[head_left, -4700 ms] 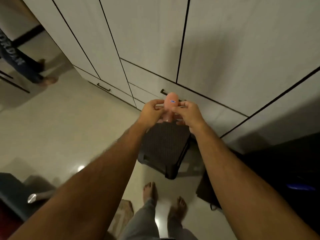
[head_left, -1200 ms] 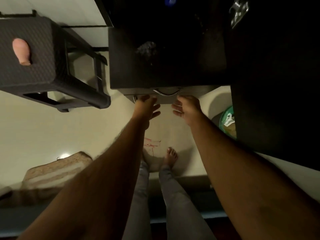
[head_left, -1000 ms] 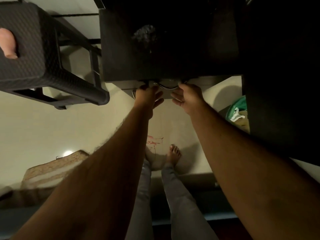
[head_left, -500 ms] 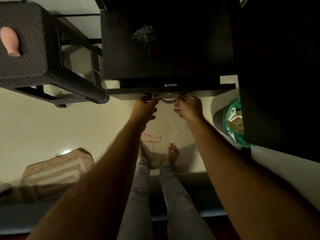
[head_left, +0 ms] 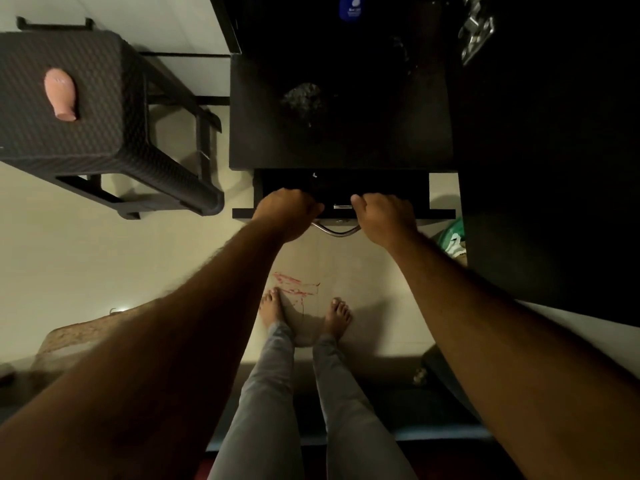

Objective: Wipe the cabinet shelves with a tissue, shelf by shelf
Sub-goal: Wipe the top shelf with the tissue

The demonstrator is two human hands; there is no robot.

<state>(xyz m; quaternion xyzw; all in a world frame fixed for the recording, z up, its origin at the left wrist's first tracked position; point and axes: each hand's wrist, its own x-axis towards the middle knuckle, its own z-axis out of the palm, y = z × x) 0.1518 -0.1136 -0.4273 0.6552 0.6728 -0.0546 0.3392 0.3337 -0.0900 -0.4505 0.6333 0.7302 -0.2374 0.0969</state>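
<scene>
Both hands grip the drawer point(head_left: 343, 199) front: the left hand point(head_left: 285, 211) and right hand point(head_left: 382, 216) curl over its top edge. The crumpled tissue point(head_left: 304, 100) lies on the cabinet shelf point(head_left: 398, 133) above. Next, the person likely picks it up.

Dim room, pale tiled floor point(head_left: 104, 244), dark, perhaps woven stool point(head_left: 69, 140).

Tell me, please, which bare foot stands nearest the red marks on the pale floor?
The left bare foot: the red marks lie just beyond its toes, while the right foot stands clear.
</scene>
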